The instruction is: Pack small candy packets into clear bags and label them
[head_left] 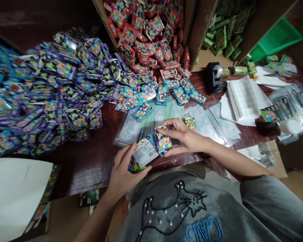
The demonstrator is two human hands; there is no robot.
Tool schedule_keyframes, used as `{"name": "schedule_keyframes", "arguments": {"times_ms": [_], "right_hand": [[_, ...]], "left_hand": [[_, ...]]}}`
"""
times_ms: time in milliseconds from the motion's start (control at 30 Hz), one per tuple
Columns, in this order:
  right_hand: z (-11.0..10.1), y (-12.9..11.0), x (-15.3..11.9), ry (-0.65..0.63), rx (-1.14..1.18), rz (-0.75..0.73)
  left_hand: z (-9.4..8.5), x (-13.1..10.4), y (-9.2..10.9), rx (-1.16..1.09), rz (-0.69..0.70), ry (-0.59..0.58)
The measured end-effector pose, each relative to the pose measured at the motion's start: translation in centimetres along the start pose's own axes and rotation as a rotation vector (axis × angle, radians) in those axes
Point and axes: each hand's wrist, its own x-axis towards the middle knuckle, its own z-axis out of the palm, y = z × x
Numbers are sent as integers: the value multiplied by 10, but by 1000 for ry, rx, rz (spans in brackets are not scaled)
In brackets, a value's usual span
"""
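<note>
My left hand (125, 168) grips a larger dark box (144, 153) with a white printed label and barcode facing up. Between the thumb and fingers of my right hand (184, 137) is a small purple box (163, 141) with a colourful front. The two boxes are side by side, close together, just over the table's front edge. Beyond them lie clear plastic sleeves (127, 131), and a small green box (189, 123) sits on the sleeves behind my right hand. Several small blue boxes (142, 112) rest at the far end of the sleeves.
Purple boxes (65, 84) heap up at left. Red boxes (148, 40) fill a cardboard bin; green boxes (223, 37) lie in another beside a green tray (277, 38). A black tape dispenser (213, 79), white paper stack (244, 97) and bottle (277, 127) stand right.
</note>
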Motion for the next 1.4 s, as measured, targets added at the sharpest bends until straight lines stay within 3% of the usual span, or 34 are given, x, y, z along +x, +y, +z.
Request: {"name": "schedule_keyframes", "arguments": {"times_ms": [200,367,500,667,733,833,900,1000,1133,1200,1333,1400], "right_hand": [[-1,3,2,-75,-71,-112],[-13,1,1,-72,47,-66],[-19,-3,5,-211,126,-158],[-21,-5,15,-333,-24,-177],[-20,-6,20,-397,-76,-153],[-22,-5,24,-443,-59,-155],[-28,-3,24,-350,-2,-156],[-43,2,25,-85,83,-33],[-59,12,28,95,104,98],[-59,17,31,139,134,87],[-44,18,34,221,175,80],[-32,13,36,255,160,104]], "left_hand": [[-3,0,3,-37,46,-10],[-7,-1,0,-5,43,-5],[-12,1,4,-13,43,-76],[-6,3,9,18,63,-94],[0,6,9,-14,18,-130],[9,17,6,-214,-153,-258],[14,27,5,-424,-302,-307],[21,45,10,-711,-441,-233],[29,64,25,-878,-362,-50],[31,69,30,-902,-307,-110],[28,77,25,-941,-308,-375],[25,82,18,-939,-312,-386]]}}
